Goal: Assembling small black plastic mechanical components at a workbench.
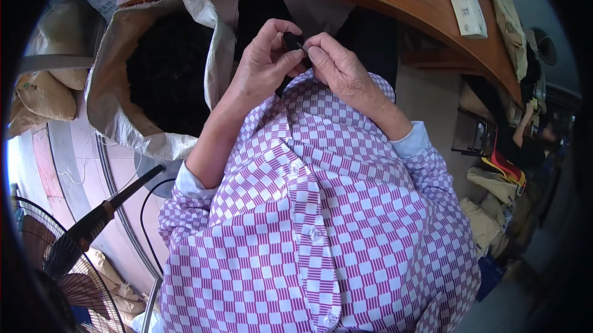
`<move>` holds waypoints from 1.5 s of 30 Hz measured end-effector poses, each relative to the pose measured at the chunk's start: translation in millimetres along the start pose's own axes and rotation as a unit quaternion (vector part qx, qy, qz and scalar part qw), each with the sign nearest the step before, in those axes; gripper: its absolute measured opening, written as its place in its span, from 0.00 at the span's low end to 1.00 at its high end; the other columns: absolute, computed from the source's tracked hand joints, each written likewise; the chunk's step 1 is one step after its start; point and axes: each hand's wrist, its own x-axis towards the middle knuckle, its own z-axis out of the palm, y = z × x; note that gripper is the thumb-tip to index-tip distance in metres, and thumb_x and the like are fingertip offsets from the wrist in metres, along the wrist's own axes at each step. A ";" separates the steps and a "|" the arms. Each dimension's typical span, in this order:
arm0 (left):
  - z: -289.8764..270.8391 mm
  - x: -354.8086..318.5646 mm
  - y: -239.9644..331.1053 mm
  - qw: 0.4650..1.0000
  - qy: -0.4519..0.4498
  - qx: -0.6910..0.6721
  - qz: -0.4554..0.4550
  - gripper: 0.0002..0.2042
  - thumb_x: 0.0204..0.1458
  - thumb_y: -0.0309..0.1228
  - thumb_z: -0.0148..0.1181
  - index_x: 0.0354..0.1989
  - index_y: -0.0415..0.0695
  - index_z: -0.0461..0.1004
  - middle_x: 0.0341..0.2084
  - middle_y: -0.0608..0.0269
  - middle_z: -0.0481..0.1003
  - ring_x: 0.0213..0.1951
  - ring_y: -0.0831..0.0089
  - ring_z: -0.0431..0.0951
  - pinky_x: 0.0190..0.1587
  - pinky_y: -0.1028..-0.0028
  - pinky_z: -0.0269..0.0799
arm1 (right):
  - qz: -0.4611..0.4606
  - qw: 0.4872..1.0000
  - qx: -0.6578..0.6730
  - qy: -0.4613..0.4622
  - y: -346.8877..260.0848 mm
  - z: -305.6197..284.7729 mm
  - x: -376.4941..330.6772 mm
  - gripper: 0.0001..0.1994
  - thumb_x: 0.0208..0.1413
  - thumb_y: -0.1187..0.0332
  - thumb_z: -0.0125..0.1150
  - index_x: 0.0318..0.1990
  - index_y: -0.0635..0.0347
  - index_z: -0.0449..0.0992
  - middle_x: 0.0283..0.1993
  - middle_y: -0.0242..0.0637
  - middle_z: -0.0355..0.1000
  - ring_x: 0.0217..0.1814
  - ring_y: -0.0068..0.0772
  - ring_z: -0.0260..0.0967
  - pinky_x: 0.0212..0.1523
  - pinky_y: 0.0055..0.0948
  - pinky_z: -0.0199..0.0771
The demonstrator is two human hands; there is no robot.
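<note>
To the right of the white woven sack (219,43), it would help to hold the 2 hands steady. The left hand (267,55), just right of the sack, pinches a small black piece (291,41); a firm, gentle squeeze should do. The right hand (343,74), farther right of the sack, makes a narrow pinch by the piece; small, slow moves seem best. The dark stuff (170,74) inside the sack is a blur. Fingers hide much of the piece, so I cannot tell its shape or whether the right hand grips it.
</note>
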 end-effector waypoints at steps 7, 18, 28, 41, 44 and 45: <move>15.9 9.3 -5.4 0.986 0.040 0.162 0.027 0.13 0.51 0.18 0.54 0.43 0.41 0.63 0.24 0.64 0.70 0.26 0.79 0.72 0.27 0.78 0.70 | -0.020 0.999 -0.038 0.029 10.2 -4.5 1.3 0.12 0.65 0.63 0.43 0.42 0.63 0.68 0.21 0.30 0.62 0.22 0.19 0.59 0.22 0.20 0.61; 29.3 11.5 -7.6 0.909 0.088 0.400 0.079 0.15 0.46 0.19 0.55 0.43 0.42 0.63 0.28 0.49 0.73 0.30 0.51 0.76 0.29 0.63 0.70 | -0.076 0.989 -0.078 0.100 33.9 8.5 3.5 0.09 0.64 0.67 0.45 0.43 0.62 0.70 0.21 0.32 0.67 0.22 0.21 0.64 0.23 0.21 0.65; 27.1 18.3 6.5 0.995 0.097 -0.010 -0.003 0.11 0.53 0.20 0.49 0.45 0.42 0.64 0.31 0.59 0.74 0.27 0.74 0.75 0.30 0.78 0.71 | -0.069 0.979 0.100 0.165 37.8 1.5 -3.3 0.14 0.64 0.62 0.46 0.53 0.58 0.66 0.30 0.29 0.69 0.20 0.13 0.59 0.20 0.13 0.60; 22.2 5.3 1.0 0.955 -0.038 -0.250 -0.155 0.19 0.60 0.26 0.46 0.60 0.43 0.61 0.31 0.59 0.73 0.27 0.78 0.72 0.29 0.83 0.70 | 0.014 0.911 0.409 0.052 42.9 -7.5 -9.6 0.12 0.58 0.62 0.58 0.42 0.60 0.72 0.25 0.28 0.70 0.17 0.08 0.59 0.13 0.08 0.54; 20.4 4.1 1.1 0.950 -0.121 -0.248 -0.149 0.18 0.60 0.28 0.47 0.59 0.43 0.63 0.29 0.61 0.73 0.26 0.81 0.72 0.26 0.87 0.67 | 0.044 0.905 0.423 0.000 40.7 -11.1 -11.2 0.15 0.57 0.61 0.59 0.47 0.58 0.70 0.27 0.28 0.71 0.15 0.06 0.55 0.12 0.08 0.46; 19.1 3.5 -1.0 0.949 -0.121 -0.250 -0.149 0.18 0.60 0.28 0.47 0.59 0.43 0.63 0.29 0.61 0.73 0.26 0.81 0.72 0.26 0.87 0.67 | 0.045 0.906 0.420 -0.013 44.0 -12.3 -10.9 0.15 0.57 0.62 0.59 0.47 0.59 0.70 0.28 0.29 0.72 0.17 0.07 0.57 0.14 0.08 0.50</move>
